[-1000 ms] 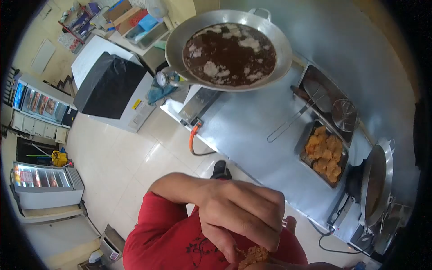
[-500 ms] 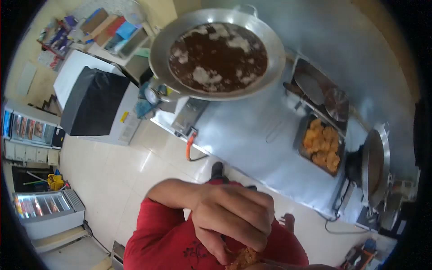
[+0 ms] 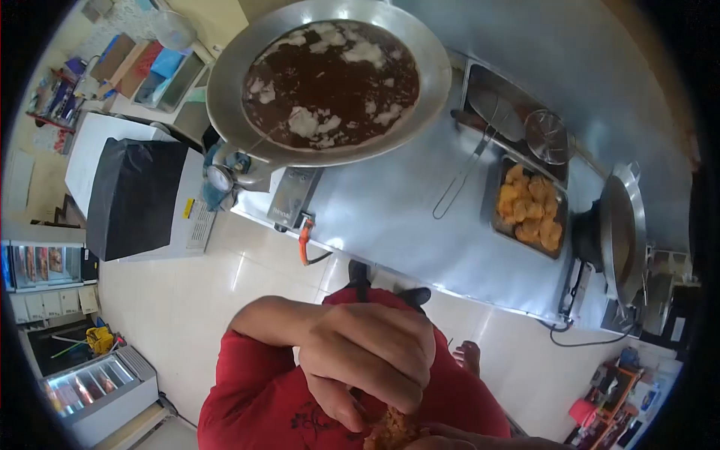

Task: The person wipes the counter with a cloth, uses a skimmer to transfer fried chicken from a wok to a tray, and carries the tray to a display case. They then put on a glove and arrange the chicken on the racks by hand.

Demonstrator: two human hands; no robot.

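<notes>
Room: tiled kitchen floor seen from above, with a long steel counter (image 3: 405,217) across the top of the view
Counter, left: a wide wok (image 3: 330,75) of dark oil with pale foam patches, a round gauge (image 3: 220,178) below its rim
Counter, right: a tray of fried pieces (image 3: 529,206), a wire skimmer (image 3: 546,136) just above it, a second wok (image 3: 622,232) at the far end
Floor side: a box under a black cover (image 3: 131,195) and a glass display case (image 3: 97,382), both well apart from the person
Left hand (image 3: 367,360): raised in front of the red shirt, fingers curled shut over the top of a fried piece (image 3: 391,431)
Right hand (image 3: 442,441): only a sliver shows at the bottom edge, just beside the piece; I cannot tell whether it is gripping anything
Fried piece: at the very bottom of the view, close to the chest, partly hidden under the fingers
Handling: probably light, with a crisp crust that crumbles under pressure and a greasy surface (it may be hot too)
Where to hold: likely best pinched lightly on its broad sides, not by a thin edge that could snap off
</notes>
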